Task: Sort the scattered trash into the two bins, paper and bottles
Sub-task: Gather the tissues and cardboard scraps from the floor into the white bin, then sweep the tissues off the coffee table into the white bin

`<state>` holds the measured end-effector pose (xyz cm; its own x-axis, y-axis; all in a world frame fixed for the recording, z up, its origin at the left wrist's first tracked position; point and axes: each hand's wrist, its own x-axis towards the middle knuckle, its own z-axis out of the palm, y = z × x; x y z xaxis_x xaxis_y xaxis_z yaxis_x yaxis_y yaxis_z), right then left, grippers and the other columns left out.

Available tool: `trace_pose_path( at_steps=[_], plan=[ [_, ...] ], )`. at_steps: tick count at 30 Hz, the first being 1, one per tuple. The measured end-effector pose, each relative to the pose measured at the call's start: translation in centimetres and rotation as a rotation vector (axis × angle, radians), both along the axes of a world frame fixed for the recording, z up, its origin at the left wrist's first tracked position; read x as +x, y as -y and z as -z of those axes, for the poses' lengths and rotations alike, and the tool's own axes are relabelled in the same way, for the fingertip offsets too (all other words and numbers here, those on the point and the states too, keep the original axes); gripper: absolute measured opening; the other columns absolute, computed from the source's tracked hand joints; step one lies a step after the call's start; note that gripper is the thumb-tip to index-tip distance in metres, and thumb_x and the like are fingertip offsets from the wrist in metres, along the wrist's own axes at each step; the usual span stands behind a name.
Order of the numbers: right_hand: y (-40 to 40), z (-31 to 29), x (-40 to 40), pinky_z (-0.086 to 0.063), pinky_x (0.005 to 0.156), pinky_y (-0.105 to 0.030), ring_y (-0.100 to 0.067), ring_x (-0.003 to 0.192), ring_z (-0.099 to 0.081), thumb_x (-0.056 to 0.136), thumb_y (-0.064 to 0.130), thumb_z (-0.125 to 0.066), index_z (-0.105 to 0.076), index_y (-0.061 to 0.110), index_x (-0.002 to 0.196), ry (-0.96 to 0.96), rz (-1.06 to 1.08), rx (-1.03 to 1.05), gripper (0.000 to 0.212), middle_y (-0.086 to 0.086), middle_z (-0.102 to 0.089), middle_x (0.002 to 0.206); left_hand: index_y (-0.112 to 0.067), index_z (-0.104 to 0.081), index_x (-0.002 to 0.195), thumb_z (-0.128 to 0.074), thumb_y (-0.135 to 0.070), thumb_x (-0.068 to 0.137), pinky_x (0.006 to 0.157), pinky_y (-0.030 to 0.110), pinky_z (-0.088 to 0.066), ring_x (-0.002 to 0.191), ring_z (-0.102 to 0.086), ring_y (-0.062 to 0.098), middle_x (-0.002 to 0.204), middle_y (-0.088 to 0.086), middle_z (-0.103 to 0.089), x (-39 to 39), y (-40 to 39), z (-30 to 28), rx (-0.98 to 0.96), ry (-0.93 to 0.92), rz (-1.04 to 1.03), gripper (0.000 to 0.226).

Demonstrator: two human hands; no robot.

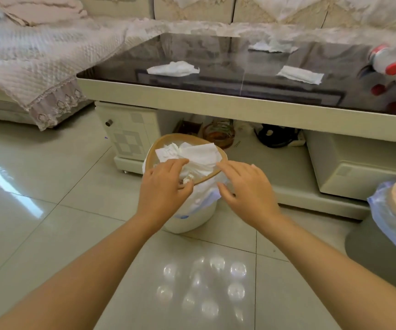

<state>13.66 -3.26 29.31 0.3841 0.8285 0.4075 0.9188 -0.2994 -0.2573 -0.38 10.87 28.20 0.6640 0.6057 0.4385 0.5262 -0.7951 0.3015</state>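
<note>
Left hand point(166, 184) fingers pinch crumpled paper point(197, 158) over the bin point(189, 217); right hand point(247, 186) fingers spread beside it

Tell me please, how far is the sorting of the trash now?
Partly done. The white bin already holds crumpled tissues. In hand: the left hand and right hand are at its rim, the left one's fingers among the paper. Left: three tissues on the table, and red-capped bottles at its right end.
</note>
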Motion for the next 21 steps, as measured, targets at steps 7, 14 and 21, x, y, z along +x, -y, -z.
trace_pose_path(
  at_steps=[7, 14, 21],
  plan=[
    [0.7, -9.0, -2.1, -0.035, 0.105, -0.047, -0.018, 0.12, -0.052, 0.089, 0.036, -0.048, -0.052, 0.02, 0.131, -0.162, 0.026, -0.122, 0.045, 0.003, -0.057, 0.13, -0.027, -0.053, 0.127, -0.063, -0.043, 0.083, 0.089, 0.033, -0.038, 0.114, -0.052, 0.016, 0.126, -0.006, -0.058, -1.7, -0.2, -10.9, -0.08, -0.172, 0.054, 0.049],
    [-0.5, -20.4, -2.9, -0.027, 0.111, -0.041, -0.015, 0.126, -0.045, 0.092, 0.044, -0.044, -0.046, 0.024, 0.137, -0.221, 0.059, -0.242, 0.049, 0.006, -0.051, 0.138, -0.025, -0.056, 0.122, -0.065, -0.04, 0.081, 0.077, 0.029, -0.037, 0.101, -0.057, 0.018, 0.116, -0.005, -0.06, -1.8, -2.5, -23.4, -0.172, -0.156, 0.132, 0.044],
    [-0.7, -23.9, 0.2, -0.021, 0.109, -0.032, -0.016, 0.126, -0.045, 0.092, 0.048, -0.036, -0.046, 0.023, 0.137, -0.289, 0.109, -0.275, 0.052, 0.003, -0.05, 0.138, -0.027, -0.054, 0.123, -0.062, -0.044, 0.082, 0.081, 0.03, -0.044, 0.104, -0.056, 0.017, 0.119, -0.006, -0.06, 1.4, -4.4, -25.8, -0.246, -0.215, 0.177, 0.045]
  ],
)
